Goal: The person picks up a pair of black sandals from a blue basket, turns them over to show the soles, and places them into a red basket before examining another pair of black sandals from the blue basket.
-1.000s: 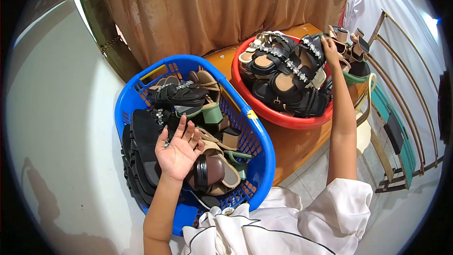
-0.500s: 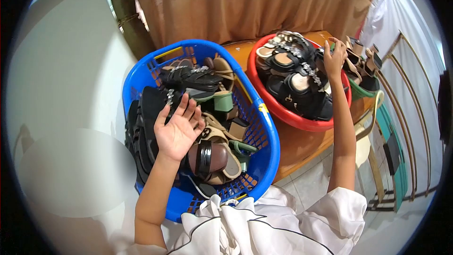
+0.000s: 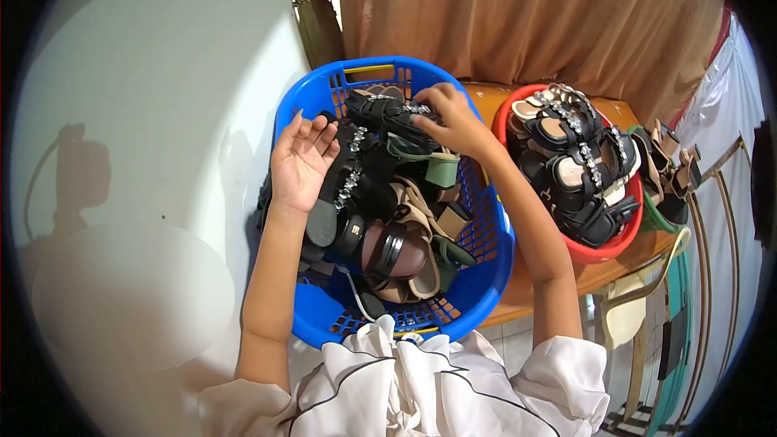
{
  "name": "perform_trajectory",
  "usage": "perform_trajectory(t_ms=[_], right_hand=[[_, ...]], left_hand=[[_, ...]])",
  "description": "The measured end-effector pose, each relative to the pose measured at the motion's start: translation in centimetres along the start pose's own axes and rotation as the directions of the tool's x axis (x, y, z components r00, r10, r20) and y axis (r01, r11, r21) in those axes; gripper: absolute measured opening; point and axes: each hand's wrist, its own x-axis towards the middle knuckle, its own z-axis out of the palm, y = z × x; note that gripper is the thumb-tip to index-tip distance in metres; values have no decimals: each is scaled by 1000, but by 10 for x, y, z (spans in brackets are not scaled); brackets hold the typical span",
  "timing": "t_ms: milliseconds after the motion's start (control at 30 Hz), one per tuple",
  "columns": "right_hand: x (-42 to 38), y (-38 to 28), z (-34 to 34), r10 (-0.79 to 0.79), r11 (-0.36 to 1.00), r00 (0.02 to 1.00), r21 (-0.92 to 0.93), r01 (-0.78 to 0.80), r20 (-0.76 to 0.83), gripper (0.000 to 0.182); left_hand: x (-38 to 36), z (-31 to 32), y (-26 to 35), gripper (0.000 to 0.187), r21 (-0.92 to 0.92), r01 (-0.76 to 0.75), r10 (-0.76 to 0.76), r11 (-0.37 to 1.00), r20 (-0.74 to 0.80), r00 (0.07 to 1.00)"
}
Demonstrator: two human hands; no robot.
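My left hand (image 3: 301, 166) is raised palm up over the left side of the blue basket (image 3: 494, 275). Its fingers are loosely bent and apart, and nothing lies in the palm. Just beside it is a black sandal with a rhinestone strap (image 3: 350, 182). My right hand (image 3: 457, 123) reaches into the far part of the basket, thumb and fingers around a black rhinestone sandal (image 3: 388, 117). Below that hand is a green block heel (image 3: 441, 170). A brown sandal with black straps (image 3: 396, 251) lies nearer to me among beige and green ones.
On the orange table (image 3: 518, 295) a red basin (image 3: 595, 255) holds black sandals with rhinestone straps. More heeled sandals stand in a green container (image 3: 672, 214) behind it. A metal rack (image 3: 720, 202) is at the right, a brown curtain (image 3: 518, 16) at the back, and a pale wall (image 3: 162, 113) at the left.
My right hand has left the red basin and moved left to the black sandal in the blue basket. My left hand stays raised, and the view has shifted.
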Motion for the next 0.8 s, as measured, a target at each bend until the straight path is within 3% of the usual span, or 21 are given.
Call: perform_trajectory(t_ms=[100,200,233,267,333,533,633,800], right_hand=[[13,6,28,194,981,965,-58,-187,178,54],[8,24,56,371,911,927,-215,-353,49,61],[2,25,62,346,889,937,-302,-344,-46,66],[-3,30,62,421,839,906,-393,-375,35,68],[-4,39,65,409,843,904,-429,-323,124,69],[-9,49,61,291,901,937,-386,-199,196,68],[-6,53,57,302,924,911,-321,-207,283,68],[-7,58,54,283,949,911,-227,-221,299,64]], left_hand=[[-1,-6,13,18,35,-68,69,997,-21,997],[-1,-9,15,15,87,-116,121,990,-61,991],[0,-10,14,14,98,-98,105,990,-63,992],[1,-10,13,14,109,-82,89,991,-66,994],[0,-9,13,14,131,-49,58,990,-69,996],[-1,-7,11,14,186,-11,24,983,-68,997],[0,-7,10,14,167,29,-10,985,-116,993],[2,-11,10,15,111,71,-58,991,-117,991]])
